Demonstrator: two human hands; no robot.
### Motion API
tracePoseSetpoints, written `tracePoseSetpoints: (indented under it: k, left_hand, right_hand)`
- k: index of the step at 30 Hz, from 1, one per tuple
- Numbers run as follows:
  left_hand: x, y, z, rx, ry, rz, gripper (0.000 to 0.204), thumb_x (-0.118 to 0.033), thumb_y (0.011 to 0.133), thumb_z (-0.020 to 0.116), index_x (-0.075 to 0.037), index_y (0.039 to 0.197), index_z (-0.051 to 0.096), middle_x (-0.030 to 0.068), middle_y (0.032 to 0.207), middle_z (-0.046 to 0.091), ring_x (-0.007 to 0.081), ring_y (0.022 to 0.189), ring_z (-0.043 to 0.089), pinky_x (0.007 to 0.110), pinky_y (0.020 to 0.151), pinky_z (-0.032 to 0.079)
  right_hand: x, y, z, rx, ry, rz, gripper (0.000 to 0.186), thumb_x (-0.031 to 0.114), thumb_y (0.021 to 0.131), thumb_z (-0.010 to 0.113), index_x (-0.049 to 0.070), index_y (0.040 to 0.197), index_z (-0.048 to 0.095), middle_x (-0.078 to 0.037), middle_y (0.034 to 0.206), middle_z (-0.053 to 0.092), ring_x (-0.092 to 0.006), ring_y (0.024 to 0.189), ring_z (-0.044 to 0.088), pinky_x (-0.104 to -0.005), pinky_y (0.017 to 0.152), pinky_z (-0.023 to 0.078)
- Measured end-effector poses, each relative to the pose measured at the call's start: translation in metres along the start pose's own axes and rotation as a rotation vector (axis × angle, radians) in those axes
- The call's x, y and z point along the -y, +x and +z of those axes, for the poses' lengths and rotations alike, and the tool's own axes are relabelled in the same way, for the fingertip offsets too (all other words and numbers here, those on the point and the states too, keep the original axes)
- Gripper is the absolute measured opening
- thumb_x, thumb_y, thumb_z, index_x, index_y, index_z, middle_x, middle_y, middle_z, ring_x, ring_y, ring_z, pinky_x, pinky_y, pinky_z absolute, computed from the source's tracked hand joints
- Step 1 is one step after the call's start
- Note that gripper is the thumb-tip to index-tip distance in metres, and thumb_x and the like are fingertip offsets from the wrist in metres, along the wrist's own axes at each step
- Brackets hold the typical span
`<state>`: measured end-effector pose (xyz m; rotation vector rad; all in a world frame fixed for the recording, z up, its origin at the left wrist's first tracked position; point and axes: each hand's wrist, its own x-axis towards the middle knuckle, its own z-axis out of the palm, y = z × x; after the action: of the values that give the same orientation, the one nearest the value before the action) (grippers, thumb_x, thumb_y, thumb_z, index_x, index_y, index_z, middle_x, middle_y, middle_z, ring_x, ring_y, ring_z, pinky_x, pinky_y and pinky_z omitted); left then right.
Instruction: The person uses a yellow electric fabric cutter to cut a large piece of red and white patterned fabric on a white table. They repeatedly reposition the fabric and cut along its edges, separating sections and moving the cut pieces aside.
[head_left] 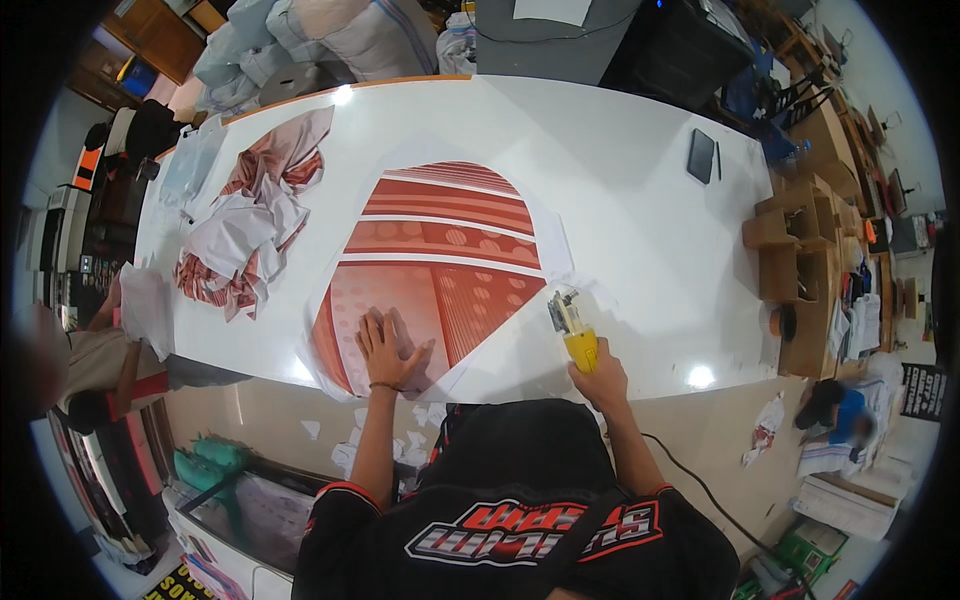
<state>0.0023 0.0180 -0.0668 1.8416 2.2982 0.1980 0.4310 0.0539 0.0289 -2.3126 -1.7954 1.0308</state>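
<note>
A red and white patterned fabric piece (430, 225) with curved edges lies on white backing in the middle of the white table (680, 260). My left hand (390, 350) rests open on its lower left part, fingers spread. My right hand (600, 375) grips a yellow electric cutting tool (577, 340), whose metal head is at the fabric's lower right edge, over pale material. A black cord runs down from near my right arm. A crumpled heap of red and white fabric (245, 235) lies on the table's left.
A phone (701, 155) and pen lie at back right, cardboard boxes (785, 250) by the right edge, sacks (350, 40) behind. A co-worker (90, 370) at the left handles white material; another person (850, 425) is low at the right. Scraps (405, 450) litter the floor.
</note>
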Motion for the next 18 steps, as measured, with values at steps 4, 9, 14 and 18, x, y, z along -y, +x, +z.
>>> tracePoseSetpoints:
  k: [4, 9, 14, 18]
  left_hand:
    - [-0.020, -0.011, -0.001, -0.072, -0.057, -0.006, 0.110, -0.072, 0.081, 0.073, -0.008, 0.163, 0.037, 0.0293, 0.171, 0.021, 0.0498, 0.158, 0.014, 0.065, 0.126, 0.010]
    - [-0.021, -0.015, -0.001, -0.066, -0.032, -0.005, 0.109, -0.073, 0.082, 0.071, -0.009, 0.163, 0.037, 0.0303, 0.170, 0.022, 0.0498, 0.158, 0.015, 0.063, 0.127, 0.010]
    - [-0.021, -0.014, -0.005, -0.074, -0.057, 0.008, 0.108, -0.072, 0.083, 0.070, -0.008, 0.163, 0.036, 0.0314, 0.169, 0.022, 0.0504, 0.158, 0.015, 0.063, 0.127, 0.010]
    - [-0.021, -0.015, -0.006, -0.075, -0.061, 0.008, 0.108, -0.071, 0.083, 0.069, -0.006, 0.162, 0.036, 0.0334, 0.167, 0.022, 0.0516, 0.157, 0.014, 0.064, 0.127, 0.010]
  right_hand:
    - [0.017, 0.012, -0.001, -0.015, -0.006, 0.026, 0.058, 0.042, 0.084, 0.074, 0.007, 0.125, 0.050, -0.026, 0.092, 0.074, -0.0489, 0.090, 0.072, -0.0588, 0.079, 0.057]
    - [0.034, 0.030, -0.014, 0.002, -0.034, 0.037, 0.059, 0.041, 0.084, 0.075, 0.005, 0.124, 0.051, -0.029, 0.100, 0.073, -0.0502, 0.096, 0.071, -0.0574, 0.083, 0.057]
    - [0.037, 0.042, -0.016, -0.011, -0.057, 0.001, 0.058, 0.040, 0.083, 0.074, 0.005, 0.123, 0.052, -0.029, 0.098, 0.073, -0.0490, 0.095, 0.072, -0.0576, 0.082, 0.057]
    - [0.046, 0.046, -0.017, -0.010, -0.063, 0.007, 0.058, 0.040, 0.083, 0.074, 0.004, 0.123, 0.052, -0.029, 0.099, 0.073, -0.0493, 0.095, 0.072, -0.0573, 0.083, 0.057]
